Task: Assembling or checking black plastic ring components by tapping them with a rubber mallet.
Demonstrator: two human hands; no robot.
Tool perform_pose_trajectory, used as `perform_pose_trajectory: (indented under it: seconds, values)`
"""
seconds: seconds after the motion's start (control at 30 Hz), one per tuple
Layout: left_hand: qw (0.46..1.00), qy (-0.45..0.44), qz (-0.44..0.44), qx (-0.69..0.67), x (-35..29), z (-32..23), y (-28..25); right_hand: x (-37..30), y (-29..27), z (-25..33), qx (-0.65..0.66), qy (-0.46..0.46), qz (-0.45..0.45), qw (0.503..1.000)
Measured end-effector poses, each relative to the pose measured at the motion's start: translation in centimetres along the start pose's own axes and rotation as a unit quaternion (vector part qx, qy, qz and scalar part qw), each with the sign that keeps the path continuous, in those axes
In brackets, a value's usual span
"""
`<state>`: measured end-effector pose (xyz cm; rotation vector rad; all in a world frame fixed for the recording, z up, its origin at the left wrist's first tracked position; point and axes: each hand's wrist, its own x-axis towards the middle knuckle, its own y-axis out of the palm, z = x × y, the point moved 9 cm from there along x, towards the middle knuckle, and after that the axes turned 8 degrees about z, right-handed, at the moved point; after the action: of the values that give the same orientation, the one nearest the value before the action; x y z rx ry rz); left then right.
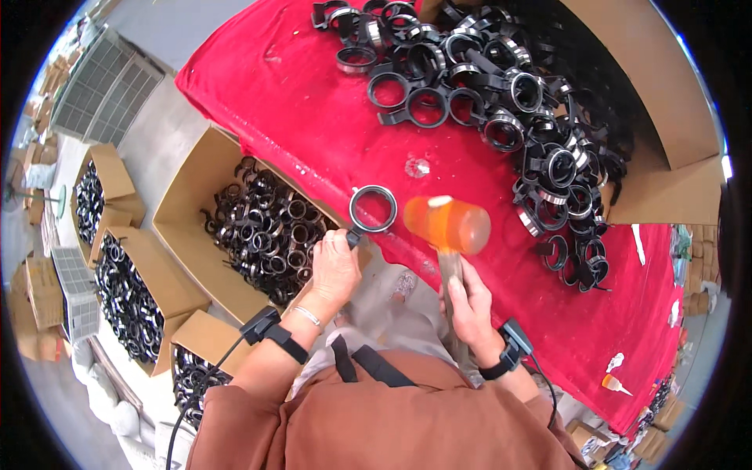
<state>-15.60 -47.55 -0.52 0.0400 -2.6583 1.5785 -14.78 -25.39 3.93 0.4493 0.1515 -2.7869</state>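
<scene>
My left hand (337, 266) is closed on the short black tab of a ring-shaped clamp (374, 229), a black ring with a thin metal rim. The ring part lies over the near edge of the red-covered table (313, 94); whether it touches the cloth I cannot tell. In my right hand (472, 307) is a mallet (448, 225) with a translucent orange head and a wooden handle, its fingers wrapped round the handle. The mallet head is just right of the ring, apart from it and slightly blurred.
A heap of similar black ring clamps (427, 107) spreads across the far table from a tipped cardboard box (666, 192). Left of me, an open carton (184, 200) holds many more, with several other filled boxes (184, 294) beyond. A small orange-and-white bottle (612, 383) lies at the right.
</scene>
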Motion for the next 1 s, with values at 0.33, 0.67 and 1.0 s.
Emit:
perform_pose_trajectory:
  seconds: [0.33,0.67,1.0]
  values:
    - [0.855,-0.146,0.101,-0.487,3.4,4.0,2.2,1.5,2.0,-0.5,-0.113,-0.002,0.001,0.994]
    - [0.750,-0.210,0.155,-0.608,3.5,3.5,3.8,-1.2,3.2,0.5,-0.272,-0.118,-0.010,0.955]
    - [0.786,-0.222,0.163,-0.553,3.0,5.2,4.2,1.9,5.3,12.4,-0.188,-0.214,-0.013,0.958]
